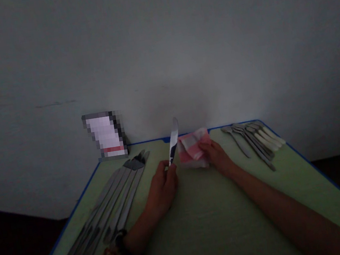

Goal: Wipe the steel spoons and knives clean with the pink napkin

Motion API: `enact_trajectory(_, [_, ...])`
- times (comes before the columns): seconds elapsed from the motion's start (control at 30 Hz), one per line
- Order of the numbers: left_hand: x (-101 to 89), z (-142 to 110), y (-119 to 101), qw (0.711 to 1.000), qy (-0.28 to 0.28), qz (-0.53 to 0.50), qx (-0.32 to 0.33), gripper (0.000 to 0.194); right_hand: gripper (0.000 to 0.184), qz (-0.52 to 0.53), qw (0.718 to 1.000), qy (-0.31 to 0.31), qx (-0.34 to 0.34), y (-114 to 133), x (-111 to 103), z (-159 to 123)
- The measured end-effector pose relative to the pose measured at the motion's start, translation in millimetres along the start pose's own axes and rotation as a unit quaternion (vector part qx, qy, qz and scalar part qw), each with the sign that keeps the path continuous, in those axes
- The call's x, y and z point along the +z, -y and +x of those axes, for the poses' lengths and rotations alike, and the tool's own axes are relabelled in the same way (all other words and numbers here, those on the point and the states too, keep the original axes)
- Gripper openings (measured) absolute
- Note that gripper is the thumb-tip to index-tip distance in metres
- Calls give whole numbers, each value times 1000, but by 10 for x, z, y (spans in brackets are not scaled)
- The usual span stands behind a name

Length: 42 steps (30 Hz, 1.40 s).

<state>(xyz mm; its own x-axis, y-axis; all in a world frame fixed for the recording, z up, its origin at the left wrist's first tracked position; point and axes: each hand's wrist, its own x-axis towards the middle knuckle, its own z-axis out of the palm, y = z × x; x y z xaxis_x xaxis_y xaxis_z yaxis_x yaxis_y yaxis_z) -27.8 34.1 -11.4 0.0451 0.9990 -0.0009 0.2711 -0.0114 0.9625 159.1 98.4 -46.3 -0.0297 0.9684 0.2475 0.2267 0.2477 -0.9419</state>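
Note:
My left hand (pixel 163 184) is closed round the lower end of a table knife (pixel 173 137), whose blade points up and away from me. Dark reflections show on the metal. To its right, my right hand (pixel 217 156) grips a pink and white checked cloth (pixel 194 147), its fingers closed on the right side of the fabric. The cloth is bunched and held just beside the knife; whether the two touch I cannot tell. Both hands are over the middle of the green table (pixel 203 224).
Several long metal utensils (pixel 117 199) lie in a row on the left. Several spoons (pixel 250 141), some with pale handles, lie at the far right. A blurred-out phone-like object (pixel 103 133) leans on the wall (pixel 159 52) behind the table's blue edge.

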Motion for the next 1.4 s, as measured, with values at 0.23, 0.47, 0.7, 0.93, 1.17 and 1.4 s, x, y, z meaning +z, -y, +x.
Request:
enact_trajectory(0.23, [-31, 29, 7, 1000, 2, 20, 14, 31, 56, -224, 963, -78, -125, 113, 147, -91])
enact_trajectory(0.47, [-63, 97, 29, 999, 2, 44, 15, 30, 37, -367, 906, -12, -210, 138, 136, -178])
enact_trajectory(0.7, [-64, 102, 55, 998, 19, 53, 12, 33, 21, -413, 888, -11, -200, 199, 112, -203])
enact_trajectory(0.93, [-56, 100, 1, 999, 23, 26, -9, 32, 19, -397, 883, -27, -250, 299, 106, -185])
enact_trajectory(1.17, [-59, 91, 5, 999, -7, 39, -14, 23, 20, -428, 874, 28, -228, 302, 113, -231])
enact_trajectory(1.4, [-88, 106, 41, 996, -57, 6, 62, 21, 30, -349, 911, 89, -200, 241, 67, -116])
